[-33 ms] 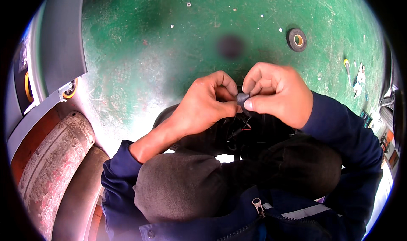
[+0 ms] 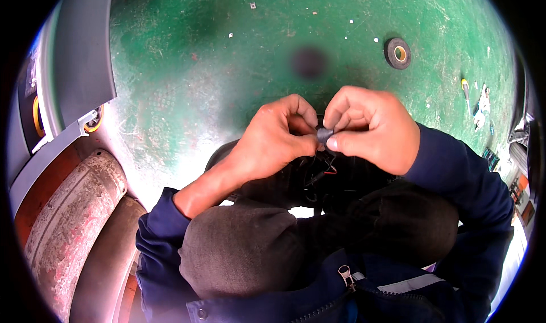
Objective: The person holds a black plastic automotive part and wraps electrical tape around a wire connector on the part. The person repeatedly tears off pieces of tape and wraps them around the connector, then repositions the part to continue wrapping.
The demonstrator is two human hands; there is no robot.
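Both hands are pinched round a small dark grey piece point(image 2: 325, 134), perhaps tape wound on wire. My left hand point(image 2: 278, 138) holds it from the left with thumb and curled fingers. My right hand point(image 2: 367, 129) grips it from the right, thumb tip against it and fingers bent above. Thin wires point(image 2: 324, 169), dark with a bit of orange, hang below the fingers over a black object point(image 2: 350, 169) in front of my knees. A black roll of tape point(image 2: 390, 54) lies on the green floor beyond my right hand.
Curved metal panels point(image 2: 74, 209) lie at the left, beside a grey panel point(image 2: 77, 50) and a wheel point(image 2: 96, 124). At the right lie a yellow-handled screwdriver point(image 2: 465, 90) and silver tools point(image 2: 482, 107). A blurred dark patch point(image 2: 309, 62) is over the green floor point(image 2: 199, 67).
My right fingertips have shifted very slightly around the grey piece, which shows a little more between the hands. My left hand looks the same.
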